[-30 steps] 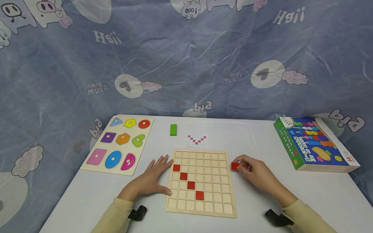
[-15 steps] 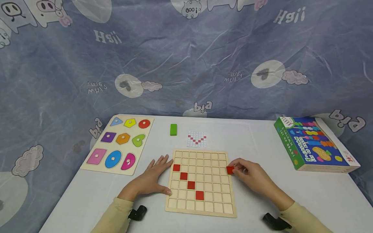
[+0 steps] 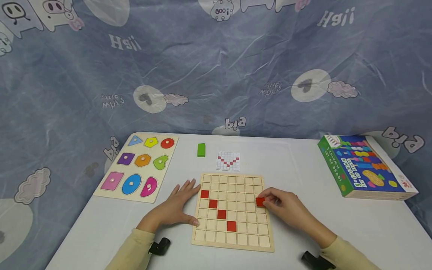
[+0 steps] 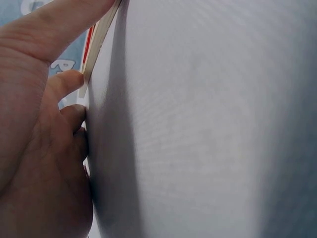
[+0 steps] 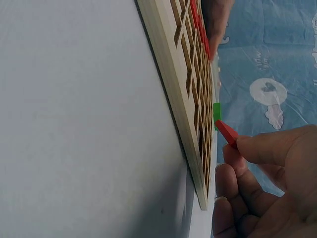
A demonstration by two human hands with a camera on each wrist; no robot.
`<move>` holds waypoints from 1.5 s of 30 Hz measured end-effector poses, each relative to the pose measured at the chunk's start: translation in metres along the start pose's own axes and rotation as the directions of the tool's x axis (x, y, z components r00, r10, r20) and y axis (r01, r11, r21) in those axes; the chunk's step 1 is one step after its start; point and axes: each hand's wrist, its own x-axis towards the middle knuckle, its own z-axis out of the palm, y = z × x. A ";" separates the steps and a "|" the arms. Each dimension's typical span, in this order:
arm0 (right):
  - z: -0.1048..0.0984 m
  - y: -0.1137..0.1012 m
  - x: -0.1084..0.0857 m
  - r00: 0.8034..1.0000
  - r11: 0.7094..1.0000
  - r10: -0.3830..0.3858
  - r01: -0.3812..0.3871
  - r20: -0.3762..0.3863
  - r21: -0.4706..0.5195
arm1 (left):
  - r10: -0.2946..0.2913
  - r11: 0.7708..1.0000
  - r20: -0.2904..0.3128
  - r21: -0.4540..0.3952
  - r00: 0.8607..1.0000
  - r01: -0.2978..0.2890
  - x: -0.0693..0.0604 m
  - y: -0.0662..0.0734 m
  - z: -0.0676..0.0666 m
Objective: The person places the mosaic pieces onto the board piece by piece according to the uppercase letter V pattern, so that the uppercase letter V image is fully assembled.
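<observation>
A wooden grid board (image 3: 248,242) lies on the white table, with several red square tiles (image 3: 221,214) set in a descending diagonal. My right hand (image 3: 287,208) pinches another red tile (image 3: 260,202) between thumb and fingertips over the board's right columns. In the right wrist view that tile (image 5: 227,133) is tilted and apart from the grid. My left hand (image 3: 173,206) rests along the board's left edge, fingers spread and thumb touching the rim. In the left wrist view the left hand's thumb (image 4: 59,25) reaches the board's side.
Behind the board lie a small printed grid card (image 3: 228,161) with a red V pattern and a green block (image 3: 201,150). A shape puzzle board (image 3: 137,165) lies at the left. A bead-game box (image 3: 368,167) stands at the right. A sliver of red shows behind the right hand.
My right hand has moved left with its red tile, from beside the board to over its right columns. The left hand has stayed where it was.
</observation>
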 end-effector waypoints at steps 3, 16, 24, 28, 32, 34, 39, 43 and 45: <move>0.002 -0.004 -0.001 1.000 1.000 -0.005 0.005 0.014 0.009 | -0.003 1.000 0.000 0.003 1.000 0.003 0.000 0.000 0.000; 0.013 -0.018 -0.003 0.997 0.999 -0.010 0.006 0.071 0.049 | -0.004 1.000 -0.005 0.004 1.000 0.005 0.000 0.001 0.000; 0.024 -0.021 -0.004 0.992 0.995 -0.052 0.041 0.111 0.096 | -0.005 1.000 -0.006 0.007 1.000 0.005 0.000 0.002 0.000; 0.028 -0.023 -0.004 0.989 0.993 -0.058 0.044 0.135 0.106 | -0.009 1.000 -0.005 0.007 1.000 0.009 0.000 0.002 0.000; 0.031 -0.026 -0.005 0.987 0.993 -0.061 0.045 0.145 0.106 | -0.007 1.000 -0.004 0.006 1.000 0.007 0.000 0.001 0.000; 0.033 -0.027 -0.005 0.987 0.993 -0.075 0.060 0.142 0.104 | -0.003 1.000 -0.005 0.002 1.000 0.003 0.000 0.001 0.000; 0.036 -0.030 -0.005 0.985 0.991 -0.103 0.089 0.135 0.102 | 0.001 1.000 -0.007 0.002 1.000 -0.001 -0.001 0.002 -0.001; 0.039 -0.032 -0.004 0.985 0.990 -0.102 0.087 0.138 0.110 | 0.000 1.000 -0.006 0.004 1.000 0.000 0.000 0.002 -0.001; 0.040 -0.034 -0.004 0.985 0.990 -0.102 0.087 0.137 0.111 | 0.000 1.000 -0.006 0.004 1.000 0.000 0.000 0.001 0.000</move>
